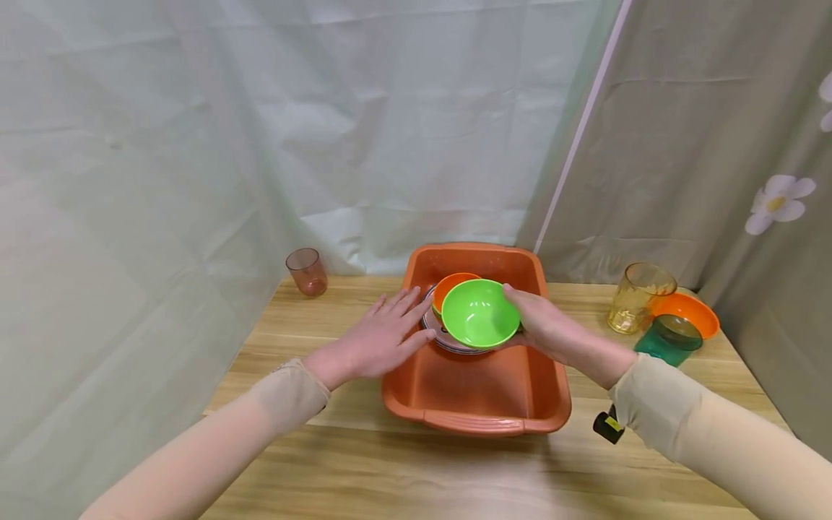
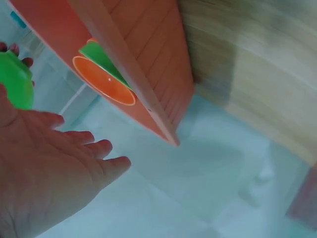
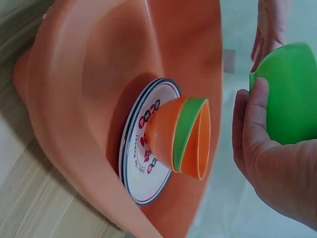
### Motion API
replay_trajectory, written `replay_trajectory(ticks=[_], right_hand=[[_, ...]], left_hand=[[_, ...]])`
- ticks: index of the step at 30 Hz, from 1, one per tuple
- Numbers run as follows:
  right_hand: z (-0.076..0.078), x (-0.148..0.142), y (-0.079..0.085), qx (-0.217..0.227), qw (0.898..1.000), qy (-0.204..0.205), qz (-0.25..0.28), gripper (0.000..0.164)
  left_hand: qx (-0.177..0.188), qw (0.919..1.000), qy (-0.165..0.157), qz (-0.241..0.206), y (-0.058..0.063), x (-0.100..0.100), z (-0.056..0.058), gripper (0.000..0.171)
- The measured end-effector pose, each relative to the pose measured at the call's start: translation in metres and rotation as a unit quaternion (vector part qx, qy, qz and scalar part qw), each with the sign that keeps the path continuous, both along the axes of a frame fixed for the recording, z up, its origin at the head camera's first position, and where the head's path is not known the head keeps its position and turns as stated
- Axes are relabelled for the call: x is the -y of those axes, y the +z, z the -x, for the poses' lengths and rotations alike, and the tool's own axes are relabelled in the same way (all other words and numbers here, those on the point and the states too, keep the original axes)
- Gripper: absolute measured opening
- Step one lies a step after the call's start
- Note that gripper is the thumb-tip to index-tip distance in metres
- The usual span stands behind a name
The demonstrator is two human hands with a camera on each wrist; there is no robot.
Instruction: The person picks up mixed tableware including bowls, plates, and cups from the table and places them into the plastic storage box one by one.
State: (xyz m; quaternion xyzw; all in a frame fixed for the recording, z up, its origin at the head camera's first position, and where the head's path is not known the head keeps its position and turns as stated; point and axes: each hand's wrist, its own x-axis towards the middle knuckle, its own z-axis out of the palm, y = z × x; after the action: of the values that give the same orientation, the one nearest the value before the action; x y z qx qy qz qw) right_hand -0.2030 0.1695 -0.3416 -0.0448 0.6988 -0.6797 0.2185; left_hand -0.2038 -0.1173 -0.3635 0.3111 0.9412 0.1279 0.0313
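Note:
My right hand [image 1: 555, 328] grips a light green bowl [image 1: 481, 314] by its right side, thumb at the rim, over an orange-brown plastic basin [image 1: 477, 390]. The left hand [image 1: 383, 338] is held with fingers straight over the basin's left side, near the bowl, and holds nothing. Inside the basin, printed white plates [image 3: 154, 184] lie stacked. On them stand nested bowls, orange [image 3: 161, 126] and green [image 3: 186, 130] in turn. In the head view the held bowl hides part of this stack.
At the back left of the wooden table [image 1: 305, 462] stands a reddish clear cup [image 1: 308, 274]. To the right are a yellow clear cup [image 1: 633, 303], an orange bowl [image 1: 692, 314] and a tilted teal cup [image 1: 668, 343]. A pale curtain [image 1: 403, 144] hangs behind.

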Motion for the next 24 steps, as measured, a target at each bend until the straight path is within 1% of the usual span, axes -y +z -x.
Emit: replay_trajectory(ticks=[2,3,5,6,7,8,9,11,12,13,15,16,17,18,21,24], right_hand=[[0.000,0.001,0.000,0.001,1.000,0.000,-0.001,0.060],[0.000,0.002,0.000,0.002,1.000,-0.001,-0.001,0.060],[0.000,0.003,0.000,0.003,1.000,-0.002,0.001,0.060],[0.000,0.004,0.000,0.004,1.000,-0.002,0.001,0.060],[0.000,0.005,0.000,0.003,1.000,-0.001,0.001,0.060],[0.000,0.005,0.000,0.003,1.000,0.000,0.000,0.060],[0.000,0.006,0.000,0.004,1.000,-0.001,0.000,0.060],[0.000,0.008,-0.001,0.007,1.000,-0.002,0.001,0.059],[-0.001,0.008,-0.001,0.008,1.000,-0.003,0.002,0.059],[-0.001,0.009,-0.001,0.010,1.000,-0.004,0.003,0.059],[-0.002,0.010,-0.001,0.012,1.000,-0.007,0.006,0.059],[-0.002,0.011,-0.001,0.014,1.000,-0.007,0.009,0.059],[-0.002,0.011,-0.001,0.014,1.000,-0.007,0.011,0.058],[-0.002,0.012,-0.001,0.016,1.000,-0.008,0.015,0.058],[-0.002,0.013,-0.002,0.019,1.000,-0.003,0.024,0.057],[-0.003,0.014,-0.003,0.017,0.999,0.004,0.029,0.057]], left_hand=[[0.039,0.9977,0.012,-0.053,0.003,-0.003,0.002,0.070],[0.065,0.9941,0.018,-0.085,0.005,-0.006,0.002,0.069],[0.121,0.9811,0.035,-0.147,0.008,-0.010,0.003,0.069],[0.151,0.9719,0.049,-0.174,0.009,-0.014,0.003,0.069],[0.187,0.9578,0.057,-0.210,0.010,-0.017,0.002,0.069],[0.224,0.9405,0.062,-0.247,0.010,-0.021,0.002,0.069],[0.261,0.9202,0.068,-0.283,0.010,-0.025,0.002,0.069],[0.327,0.8738,0.092,-0.348,0.010,-0.033,0.000,0.067],[0.359,0.8461,0.102,-0.381,0.010,-0.037,-0.001,0.065],[0.384,0.8210,0.109,-0.408,0.009,-0.041,-0.001,0.064],[0.412,0.7853,0.134,-0.443,0.009,-0.047,-0.002,0.063],[0.419,0.7712,0.143,-0.457,0.008,-0.049,-0.003,0.062],[0.424,0.7602,0.149,-0.469,0.007,-0.051,-0.003,0.062],[0.428,0.7510,0.152,-0.479,0.007,-0.052,-0.003,0.061],[0.436,0.7302,0.158,-0.502,0.006,-0.055,-0.004,0.059],[0.434,0.7171,0.161,-0.521,0.006,-0.058,-0.004,0.058]])
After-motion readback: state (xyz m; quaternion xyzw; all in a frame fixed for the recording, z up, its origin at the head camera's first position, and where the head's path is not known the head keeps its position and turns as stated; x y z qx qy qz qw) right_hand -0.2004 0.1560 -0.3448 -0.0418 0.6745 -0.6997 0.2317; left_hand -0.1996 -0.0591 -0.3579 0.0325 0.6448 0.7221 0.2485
